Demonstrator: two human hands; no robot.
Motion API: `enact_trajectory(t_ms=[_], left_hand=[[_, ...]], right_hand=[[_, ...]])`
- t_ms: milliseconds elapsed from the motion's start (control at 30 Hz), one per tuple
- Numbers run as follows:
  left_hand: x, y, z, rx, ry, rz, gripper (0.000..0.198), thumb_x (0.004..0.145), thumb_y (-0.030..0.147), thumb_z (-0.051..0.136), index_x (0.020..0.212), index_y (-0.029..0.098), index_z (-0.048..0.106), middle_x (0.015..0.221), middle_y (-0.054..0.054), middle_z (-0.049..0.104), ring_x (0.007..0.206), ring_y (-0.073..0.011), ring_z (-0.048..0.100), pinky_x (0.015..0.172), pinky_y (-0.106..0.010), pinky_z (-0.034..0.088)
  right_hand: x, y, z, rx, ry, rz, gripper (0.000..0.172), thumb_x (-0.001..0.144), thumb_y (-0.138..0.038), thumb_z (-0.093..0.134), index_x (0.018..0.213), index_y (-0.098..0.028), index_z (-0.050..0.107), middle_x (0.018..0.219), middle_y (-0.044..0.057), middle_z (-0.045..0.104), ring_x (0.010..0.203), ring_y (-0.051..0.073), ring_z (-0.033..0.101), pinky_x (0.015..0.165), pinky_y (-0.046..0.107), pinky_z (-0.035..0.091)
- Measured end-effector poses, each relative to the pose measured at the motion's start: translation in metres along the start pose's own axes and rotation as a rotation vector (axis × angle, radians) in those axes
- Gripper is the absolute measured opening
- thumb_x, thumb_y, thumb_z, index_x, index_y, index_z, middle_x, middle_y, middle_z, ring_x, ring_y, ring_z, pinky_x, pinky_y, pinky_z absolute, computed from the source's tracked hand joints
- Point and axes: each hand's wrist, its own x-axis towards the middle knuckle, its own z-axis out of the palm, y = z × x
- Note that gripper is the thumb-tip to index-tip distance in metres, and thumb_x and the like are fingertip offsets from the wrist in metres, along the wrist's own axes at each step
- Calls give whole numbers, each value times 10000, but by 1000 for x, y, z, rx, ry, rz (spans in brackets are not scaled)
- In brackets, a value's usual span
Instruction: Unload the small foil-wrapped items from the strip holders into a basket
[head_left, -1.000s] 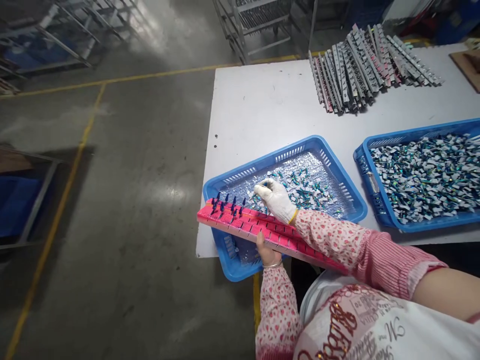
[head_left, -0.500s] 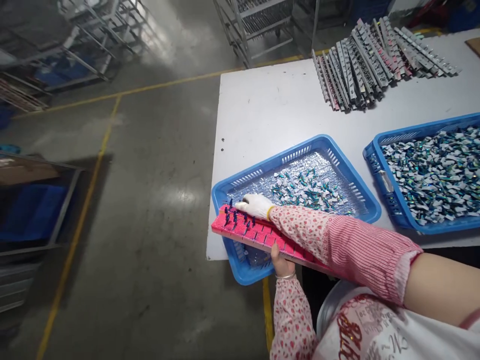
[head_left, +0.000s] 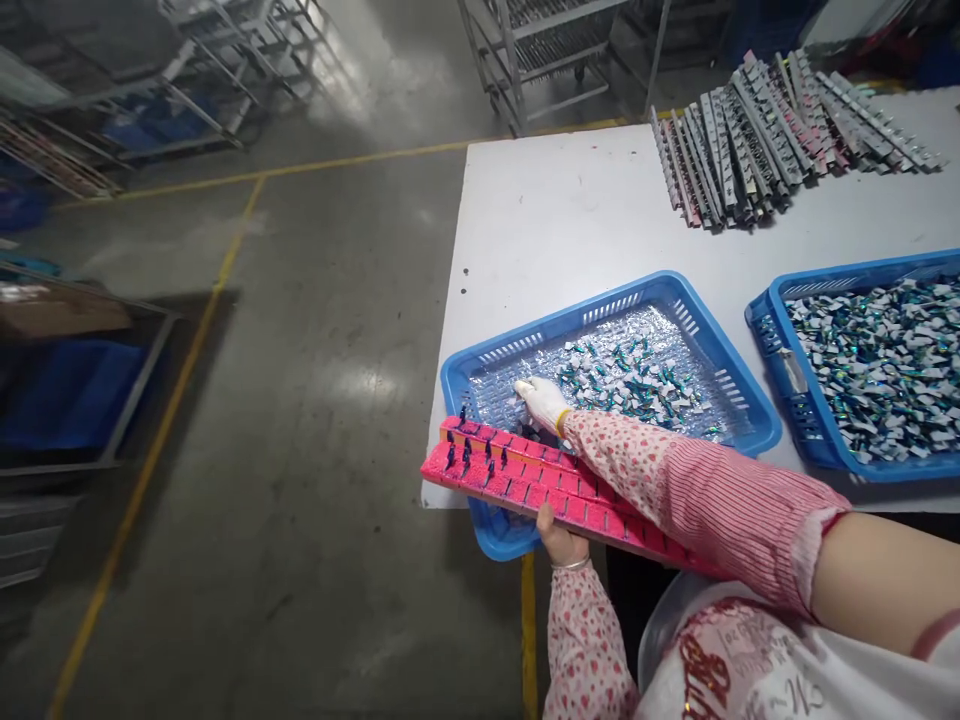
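Observation:
My left hand (head_left: 562, 540), bare with a bracelet at the wrist, is closed around the lower edge of a long pink foam strip (head_left: 585, 507). The strip slants across the front of a blue tray (head_left: 559, 325) and has rows of slits. Several small dark blue pieces (head_left: 466, 455) stand upright in its left end. Beyond the strip, over the tray, is my right hand (head_left: 545, 402) in a white glove, its fingers drawn together toward the left. What lies between its fingertips is too small to make out. Loose teal pieces with white tabs (head_left: 637, 380) lie on clear bubble wrap in the tray.
On the right of the white table (head_left: 525, 220) stands a second blue tray (head_left: 806, 420) full of similar teal-and-white pieces. Several narrow slotted strips (head_left: 757, 150) are piled at the back. A metal rack (head_left: 555, 50) stands behind the table, and other racks are on the left.
My right hand has moved from the pieces at the strip's left end back and right, over the tray. The left hand keeps its hold on the strip. The whole view has shifted slightly.

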Motion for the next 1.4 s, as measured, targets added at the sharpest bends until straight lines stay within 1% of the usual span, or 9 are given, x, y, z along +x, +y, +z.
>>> enact_trajectory(t_ms=[133,233,333,533,633,700,867,1033,1400], left_hand=[[3,-1,-4,10,-2,-15,587,536,567,629,1069,325,669,1186,-34,666,1170,-307,578,973,-428,476],[5,-2,-2,29,-19,-40,553,536,549,619,1035,317,682,1165,-38,675,1128,-308,602,968,-440,477],[4,-1,-1,35,-38,-52,525,536,545,596,999,316,695,1146,-43,684,1090,-318,620,941,-453,493],[4,6,-1,0,-32,-11,533,549,522,577,1038,337,681,1130,-28,688,1116,-307,609,922,-433,504],[8,10,-1,-6,-28,3,548,564,524,569,1066,330,671,1155,-28,679,1144,-306,593,938,-434,496],[11,12,0,4,-29,-2,546,566,524,573,1065,327,671,1163,-29,676,1146,-309,592,940,-438,495],[15,14,2,31,-30,-37,529,544,533,599,1018,313,681,1132,-35,686,1138,-312,598,937,-445,497],[17,13,5,60,-26,-77,466,514,523,642,905,273,693,1033,-54,710,1066,-309,635,933,-436,494],[20,22,4,120,-17,-81,352,455,404,698,775,260,678,855,-31,707,1020,-308,641,894,-440,495]], right_hand=[[1,-8,-3,-218,1,-56,404,855,-539,530,958,-165,645,1011,136,662,966,239,596,852,340,429],[0,-35,11,-236,-147,-308,488,912,-614,385,1084,-225,625,1074,79,667,947,201,605,812,297,429],[-2,-57,27,-240,-203,-457,427,914,-571,422,1011,-217,640,1013,54,675,896,186,601,759,271,416],[-7,-53,25,-80,70,-187,438,989,-477,276,1073,-223,623,945,33,664,836,163,586,754,275,425],[-11,-38,11,-156,155,-316,341,940,-417,450,1180,-224,597,1132,53,630,1023,179,552,892,289,403],[-17,-31,3,-217,100,-355,345,903,-385,522,1185,-208,611,1170,66,617,1078,195,530,931,298,384],[-41,-33,-4,-256,-159,-473,418,982,-472,341,1045,-221,669,957,46,641,867,165,566,786,278,406],[-51,-50,-2,-416,-69,-524,545,900,-661,398,1023,-187,637,924,73,619,826,187,570,700,289,399],[-49,-78,-9,-412,-133,-602,418,936,-565,405,1198,-275,551,993,43,684,866,208,635,702,294,404]])
